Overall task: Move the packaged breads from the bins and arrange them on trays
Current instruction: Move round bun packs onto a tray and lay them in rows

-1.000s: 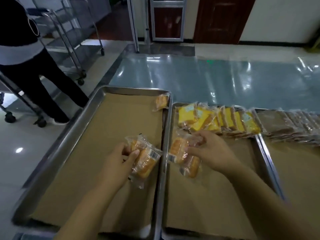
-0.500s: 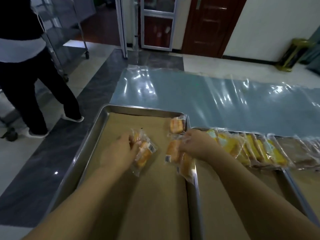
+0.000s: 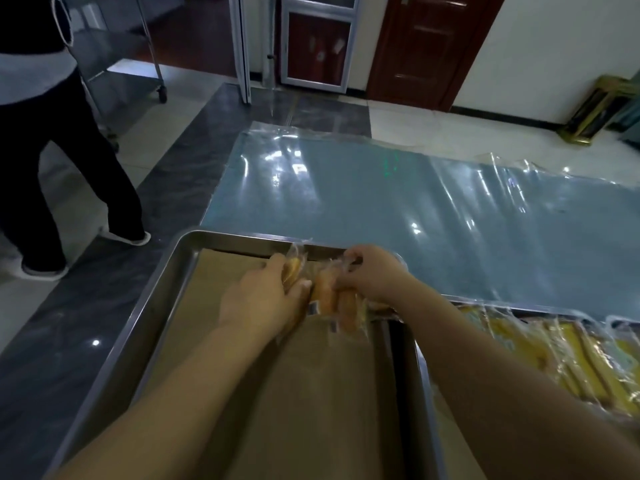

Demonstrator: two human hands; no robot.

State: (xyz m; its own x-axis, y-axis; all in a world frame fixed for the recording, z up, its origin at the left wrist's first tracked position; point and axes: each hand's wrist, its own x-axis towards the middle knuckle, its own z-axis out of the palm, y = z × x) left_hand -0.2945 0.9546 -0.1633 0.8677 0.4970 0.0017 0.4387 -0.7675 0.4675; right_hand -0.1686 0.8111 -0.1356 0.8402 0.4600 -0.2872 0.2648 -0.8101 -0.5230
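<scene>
A steel tray [image 3: 162,292] lined with brown paper lies in front of me. At its far right corner my left hand [image 3: 263,299] grips a clear-wrapped orange bread packet [image 3: 294,268], mostly hidden under the fingers. Beside it my right hand [image 3: 372,275] pinches the top of a second bread packet [image 3: 334,301], which hangs down onto the paper. The two packets almost touch. The packet that lay in that corner earlier is hidden behind my right hand.
A second tray [image 3: 424,372] adjoins on the right, holding a row of yellow bread packets [image 3: 571,358]. Shiny plastic sheeting [image 3: 433,209] covers the floor beyond. A person in dark trousers [image 3: 52,161] stands at the left near a wheeled metal rack [image 3: 152,46].
Both hands have carried their packets forward to the left tray's far right corner and drawn close together. The camera has tilted up, showing more floor.
</scene>
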